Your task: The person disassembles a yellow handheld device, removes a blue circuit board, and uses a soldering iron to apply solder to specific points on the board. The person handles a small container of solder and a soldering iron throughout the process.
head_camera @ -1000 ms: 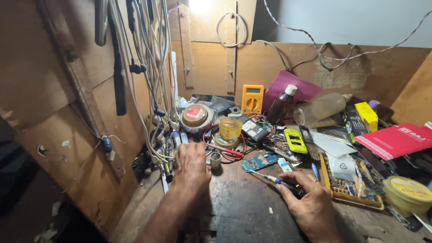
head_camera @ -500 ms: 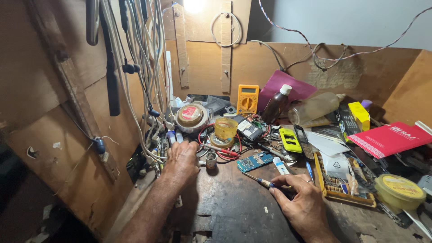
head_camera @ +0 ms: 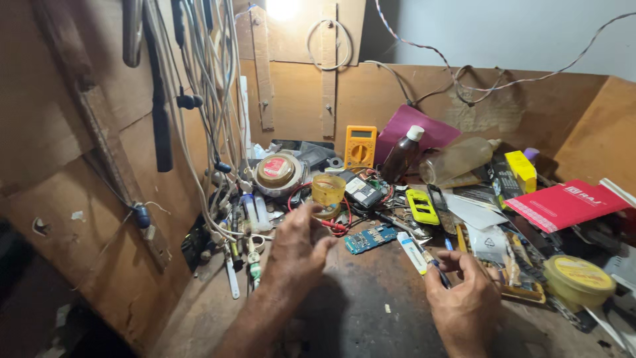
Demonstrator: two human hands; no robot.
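My left hand (head_camera: 295,248) hovers palm-down over the dark workbench (head_camera: 371,318). Its fingers are loosely apart and hold nothing; their tips are next to red wires (head_camera: 334,225) and a small yellow cup (head_camera: 328,191). My right hand (head_camera: 464,301) pinches a thin dark tool (head_camera: 437,270) with a bluish grip, tip pointing up-left. A blue circuit board (head_camera: 370,237) lies between the hands, with a white stick-shaped tester (head_camera: 412,252) just right of it.
Hanging cables (head_camera: 205,99) and tubes crowd the left wall. Behind stand a round tin with a red lid (head_camera: 277,171), a yellow multimeter (head_camera: 360,146), a brown bottle (head_camera: 401,156) and a lime-green phone (head_camera: 422,207). A red box (head_camera: 563,204) and a yellow tin (head_camera: 580,278) are at right.
My left hand has drawn back from the cable cluster by the wall and moved right, toward the yellow cup. My right hand has shifted slightly, keeping hold of the thin tool.
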